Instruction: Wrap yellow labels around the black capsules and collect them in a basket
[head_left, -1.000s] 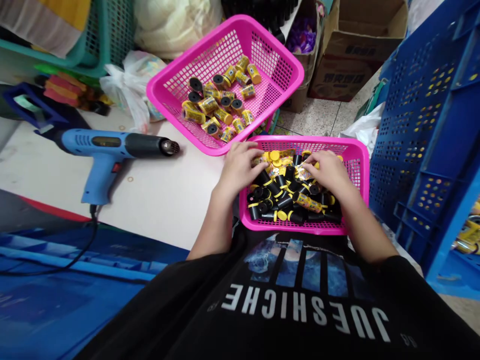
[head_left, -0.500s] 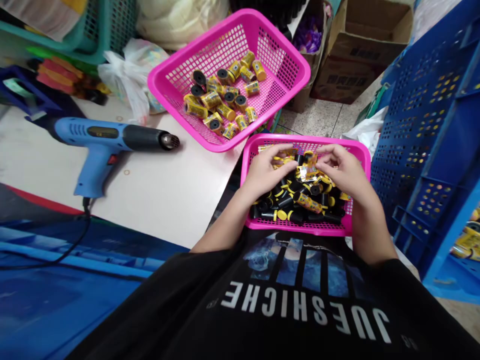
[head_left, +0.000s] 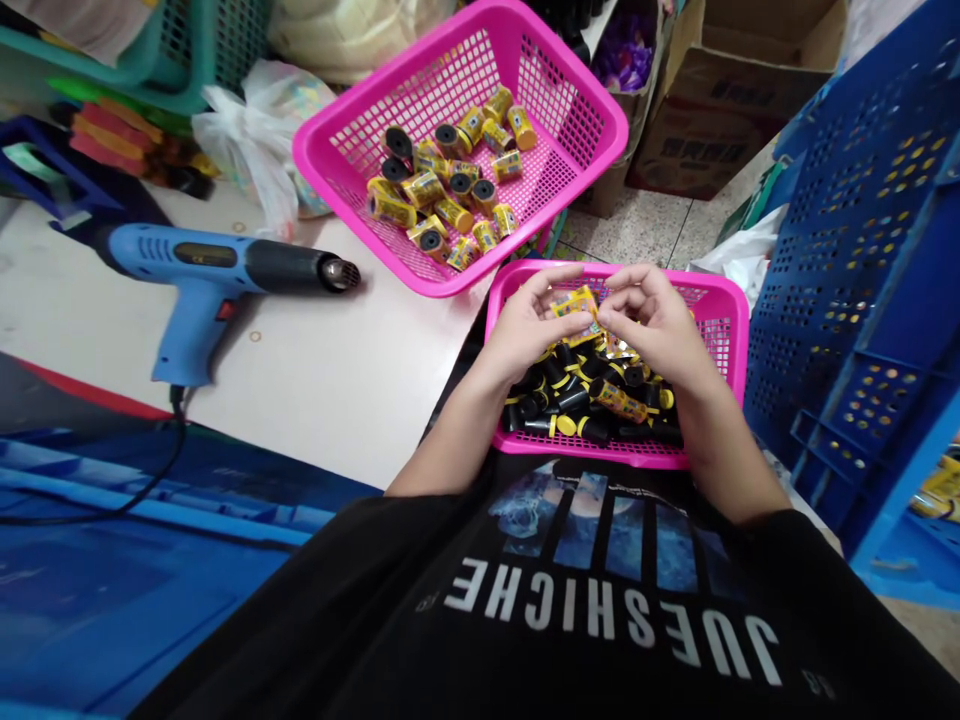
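Note:
A yellow printed wrapper sleeve [head_left: 576, 308] is stretched between my two hands, over a pink basket [head_left: 739, 360] in front of my body. My left hand [head_left: 531, 325] pinches it with the thumb in front. At its right end, the thumb and fingers of my right hand [head_left: 651, 325] are closed on it. Black bottles with yellow caps [head_left: 574, 398] fill the basket below, mixed with loose printed sleeves. One bottle in a printed sleeve [head_left: 621, 402] lies among them.
Left, a blue heat gun [head_left: 191, 258] lies on a white table [head_left: 330, 390], its nozzle pointing right. A second pink basket [head_left: 442, 288] holds several yellow-wrapped bottles [head_left: 454, 212]. Cardboard boxes [head_left: 690, 130] stand behind; a blue crate [head_left: 832, 260] rises at right.
My right hand has moved left and slightly up, close to my left hand. The yellow sleeve now spans both hands. The view has shifted slightly.

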